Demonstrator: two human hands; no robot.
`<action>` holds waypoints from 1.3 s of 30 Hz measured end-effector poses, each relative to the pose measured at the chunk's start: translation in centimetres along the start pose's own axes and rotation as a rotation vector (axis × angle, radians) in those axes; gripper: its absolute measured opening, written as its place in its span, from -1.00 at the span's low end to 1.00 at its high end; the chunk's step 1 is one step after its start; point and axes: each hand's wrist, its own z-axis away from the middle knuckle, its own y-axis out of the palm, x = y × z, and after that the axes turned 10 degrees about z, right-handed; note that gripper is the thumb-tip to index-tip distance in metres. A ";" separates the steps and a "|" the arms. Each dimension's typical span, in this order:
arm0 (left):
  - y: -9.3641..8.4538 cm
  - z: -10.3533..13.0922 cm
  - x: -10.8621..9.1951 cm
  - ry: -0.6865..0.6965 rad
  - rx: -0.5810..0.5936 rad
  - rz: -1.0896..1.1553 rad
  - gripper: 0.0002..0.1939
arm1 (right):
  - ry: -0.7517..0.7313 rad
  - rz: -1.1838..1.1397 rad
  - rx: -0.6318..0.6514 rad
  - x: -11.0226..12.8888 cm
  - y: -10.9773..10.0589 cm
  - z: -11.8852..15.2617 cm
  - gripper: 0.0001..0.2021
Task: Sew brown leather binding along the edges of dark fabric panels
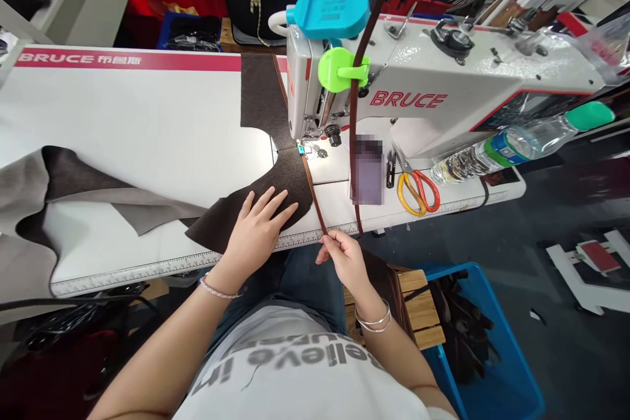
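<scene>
Head view, and what I'd be worrying about is the thin brown strip (315, 200) wandering off the edge of the dark fabric piece (290, 177). The right hand (344, 256) is pinching that strip between thumb and fingers, down by the front edge of the white table (147, 105), so if it's pulling too hard or at a bad angle, the strip could be stretching or slipping out of line. The left hand (260, 226) is lying flat with fingers spread, not gripping anything; if it's pressing unevenly, I reckon the fabric could be skewing or puckering, especially at the narrow neck beside the curved cutout. Also, a hanging strip (354, 111) is dangling in front of the sewing machine (408, 79) and reaching the table edge near the right hand, so a snag seems possible. Can't tell if it's the same length.

As for where stuff is sitting: the fabric is lying directly under the left hand, extending past the presser foot (301, 146) toward the back of the table. The pinched strip is running along the fabric's right side, from the foot down into the right hand's fingers.
</scene>
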 end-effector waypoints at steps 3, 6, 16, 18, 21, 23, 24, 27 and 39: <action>-0.3 0.1 0.4 0.000 0.009 0.008 -0.45 | 0.004 0.001 -0.001 0.0 0.1 -0.1 -0.63; -0.4 0.1 0.6 0.003 0.016 0.008 -0.45 | 0.008 -0.011 0.002 0.0 0.2 -0.1 -0.62; -0.2 -0.1 0.5 0.024 -0.007 -0.005 -0.55 | 0.014 -0.022 -0.003 0.5 0.4 -0.2 -0.60; -0.3 -0.1 0.7 0.017 -0.008 0.001 -0.55 | 0.019 -0.019 -0.009 0.5 0.4 -0.2 -0.60; -0.4 -0.1 1.2 0.007 -0.005 0.009 -0.53 | 0.025 -0.022 -0.014 0.5 0.4 -0.3 -0.60; -0.5 -0.1 1.5 0.003 0.000 0.014 -0.52 | 0.025 -0.026 -0.014 0.4 0.4 -0.3 -0.61; -0.5 -0.1 1.6 0.001 0.001 0.018 -0.51 | 0.025 -0.028 -0.014 0.4 0.5 -0.4 -0.61; -0.6 -0.1 1.7 -0.006 -0.003 0.036 -0.48 | 0.024 -0.033 -0.013 0.2 0.6 -0.4 -0.61; -0.5 -0.1 2.2 -0.050 -0.044 0.070 -0.51 | 0.020 -0.050 0.002 0.1 0.6 -0.2 -0.62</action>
